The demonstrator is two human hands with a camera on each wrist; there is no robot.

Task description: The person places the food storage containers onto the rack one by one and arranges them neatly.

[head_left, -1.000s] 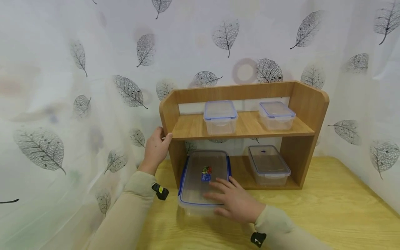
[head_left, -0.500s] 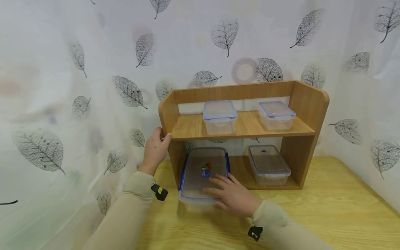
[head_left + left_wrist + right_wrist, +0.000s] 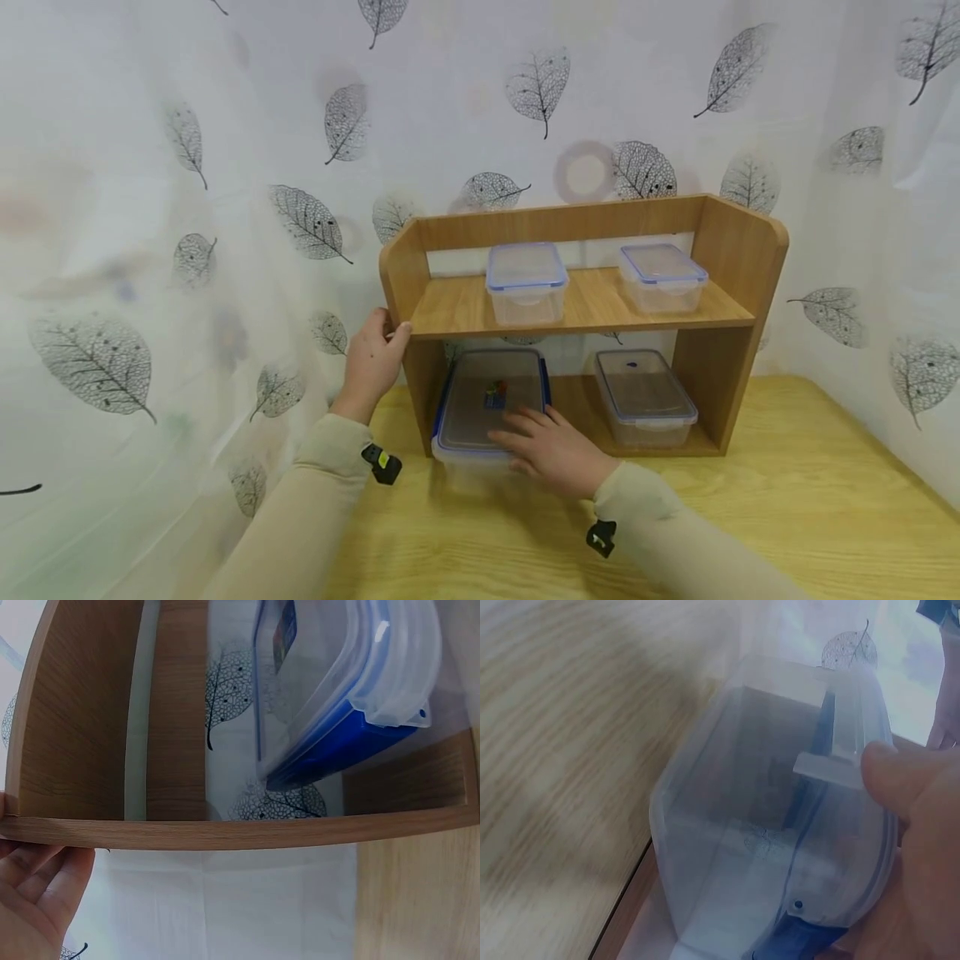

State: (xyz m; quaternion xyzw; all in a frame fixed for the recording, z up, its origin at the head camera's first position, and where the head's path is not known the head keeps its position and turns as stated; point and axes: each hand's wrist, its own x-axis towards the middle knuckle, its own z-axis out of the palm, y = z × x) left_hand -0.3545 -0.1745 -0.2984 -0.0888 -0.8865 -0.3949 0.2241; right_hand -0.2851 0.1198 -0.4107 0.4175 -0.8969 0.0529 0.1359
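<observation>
My left hand (image 3: 371,362) grips the front edge of the left side panel of a two-tier wooden shelf (image 3: 405,279). In the left wrist view its fingers (image 3: 64,889) lie along the panel's outer face. A large clear food storage container (image 3: 480,437) with blue side clips and a sticker on its lid lies in the lower left compartment, its front end jutting out over the table. My right hand (image 3: 558,454) rests on the lid's front right corner, fingers extended and spread. In the right wrist view the thumb (image 3: 889,776) presses the front rim beside a clear clip.
Two small clear containers with blue-edged lids, one left (image 3: 527,283) and one right (image 3: 662,279), stand on the upper tier. Another lidded container (image 3: 647,398) sits at the lower right. The shelf stands on a wooden table (image 3: 817,475) before a leaf-print curtain (image 3: 450,100).
The large container has slid deeper into the lower compartment, away from me. My right hand has moved forward with it, while the left hand has kept its hold on the side panel.
</observation>
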